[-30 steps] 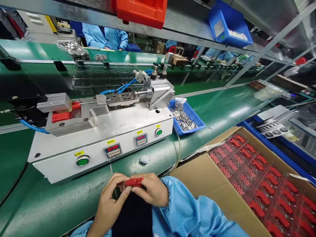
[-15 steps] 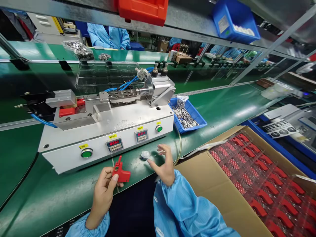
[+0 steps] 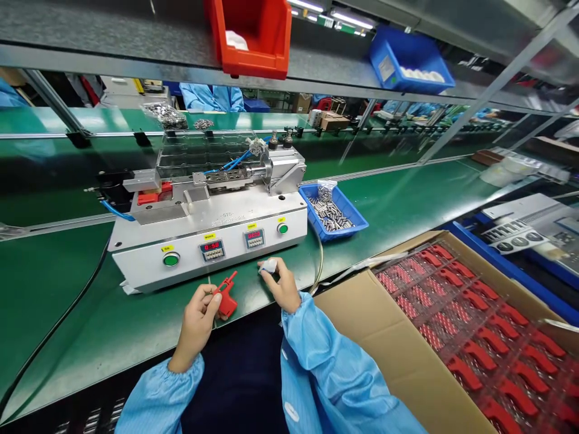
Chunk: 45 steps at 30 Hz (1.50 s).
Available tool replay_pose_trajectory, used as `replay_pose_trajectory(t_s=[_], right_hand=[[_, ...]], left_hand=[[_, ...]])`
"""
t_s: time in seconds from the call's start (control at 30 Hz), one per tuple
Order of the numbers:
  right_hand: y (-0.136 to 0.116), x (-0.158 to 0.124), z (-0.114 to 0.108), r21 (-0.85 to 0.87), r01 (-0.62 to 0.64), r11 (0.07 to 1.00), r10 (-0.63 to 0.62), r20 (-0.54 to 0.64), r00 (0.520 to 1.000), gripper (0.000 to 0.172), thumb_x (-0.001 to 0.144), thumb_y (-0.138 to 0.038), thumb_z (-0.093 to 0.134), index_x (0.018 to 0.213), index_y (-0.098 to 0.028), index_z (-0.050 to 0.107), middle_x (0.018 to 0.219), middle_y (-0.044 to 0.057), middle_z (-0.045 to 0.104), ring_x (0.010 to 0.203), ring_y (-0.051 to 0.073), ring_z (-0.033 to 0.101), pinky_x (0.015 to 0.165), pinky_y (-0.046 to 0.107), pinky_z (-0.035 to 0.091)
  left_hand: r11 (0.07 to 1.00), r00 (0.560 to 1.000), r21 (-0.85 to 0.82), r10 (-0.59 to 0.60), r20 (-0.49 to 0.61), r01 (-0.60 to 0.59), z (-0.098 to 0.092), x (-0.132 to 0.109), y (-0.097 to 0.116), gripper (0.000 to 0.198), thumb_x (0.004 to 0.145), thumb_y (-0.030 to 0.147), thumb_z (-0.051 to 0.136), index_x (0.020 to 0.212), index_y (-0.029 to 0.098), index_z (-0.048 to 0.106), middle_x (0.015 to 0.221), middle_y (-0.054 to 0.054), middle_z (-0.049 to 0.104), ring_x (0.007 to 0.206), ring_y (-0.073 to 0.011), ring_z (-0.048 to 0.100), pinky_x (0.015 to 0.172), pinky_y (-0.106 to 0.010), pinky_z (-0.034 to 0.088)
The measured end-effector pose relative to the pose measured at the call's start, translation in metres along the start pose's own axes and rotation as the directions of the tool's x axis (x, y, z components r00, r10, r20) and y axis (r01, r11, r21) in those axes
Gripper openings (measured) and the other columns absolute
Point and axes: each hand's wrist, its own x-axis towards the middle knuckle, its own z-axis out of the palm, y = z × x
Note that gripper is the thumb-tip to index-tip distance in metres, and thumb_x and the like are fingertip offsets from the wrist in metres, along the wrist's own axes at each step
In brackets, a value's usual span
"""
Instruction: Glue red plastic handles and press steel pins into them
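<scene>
My left hand (image 3: 198, 322) grips a small red plastic part (image 3: 225, 295) just above the green bench, in front of a white press machine (image 3: 208, 232). My right hand (image 3: 284, 286) rests on the bench a little to the right, its fingertips closed on a small white object (image 3: 269, 265). Both sleeves are light blue. Another red part (image 3: 154, 195) sits in the fixture on the machine's left end.
A blue tray of small metal pins (image 3: 332, 212) lies right of the machine. A cardboard box (image 3: 384, 337) with several red parts in clear trays stands at my right. Red (image 3: 248, 33) and blue (image 3: 407, 60) bins sit on the overhead shelf. Other workers in blue are beyond the conveyor.
My hands held the red part together, then parted. The left kept the part; the right reached forward and closed its fingers on the small white object. The view pulled back.
</scene>
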Motion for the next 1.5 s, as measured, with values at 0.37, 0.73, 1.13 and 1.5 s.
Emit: replay_pose_trajectory(t_s=[0.37, 0.73, 1.13, 1.5], right_hand=[[-0.017, -0.023, -0.009, 0.228, -0.084, 0.970, 0.113, -0.117, 0.987, 0.039, 0.097, -0.058, 0.063, 0.113, -0.023, 0.055, 0.068, -0.006, 0.056, 0.054, 0.012, 0.052, 0.054, 0.025, 0.047], [-0.023, -0.028, -0.004, -0.051, -0.069, 0.996, 0.062, -0.123, 0.990, 0.030, 0.092, -0.051, 0.071, 0.097, -0.022, 0.073, 0.076, 0.002, 0.069, 0.054, 0.015, 0.057, 0.049, 0.028, 0.049], [-0.024, -0.024, 0.011, -0.208, 0.181, 0.961, -0.187, -0.007, 0.982, 0.020, 0.094, -0.034, 0.075, 0.111, -0.024, 0.074, 0.092, 0.006, 0.079, 0.063, 0.019, 0.069, 0.059, 0.033, 0.060], [-0.026, -0.020, 0.009, -0.219, 0.174, 0.960, -0.183, -0.021, 0.983, 0.019, 0.093, -0.031, 0.076, 0.110, -0.025, 0.074, 0.090, 0.004, 0.079, 0.063, 0.019, 0.070, 0.059, 0.032, 0.059]], left_hand=[[0.999, 0.999, -0.037, -0.029, 0.023, 0.030, 0.003, 0.005, 0.008, 0.041, 0.087, 0.059, 0.071, 0.089, 0.022, 0.054, 0.063, 0.004, 0.064, 0.053, -0.0138, 0.059, 0.054, -0.024, 0.047], [0.997, 0.995, -0.027, -0.065, 0.074, 0.067, -0.008, 0.008, 0.013, 0.034, 0.098, 0.053, 0.065, 0.091, 0.021, 0.057, 0.061, 0.005, 0.059, 0.051, -0.0107, 0.049, 0.054, -0.023, 0.038], [0.997, 0.993, -0.010, 0.081, 0.091, -0.080, -0.012, 0.010, 0.015, 0.025, 0.104, 0.042, 0.062, 0.092, 0.021, 0.055, 0.060, 0.007, 0.053, 0.049, -0.0092, 0.043, 0.052, -0.022, 0.033], [0.993, 0.988, 0.000, 0.118, 0.102, -0.119, -0.013, 0.013, 0.017, 0.017, 0.104, 0.033, 0.062, 0.093, 0.022, 0.055, 0.061, 0.008, 0.051, 0.051, -0.0089, 0.043, 0.054, -0.021, 0.034]])
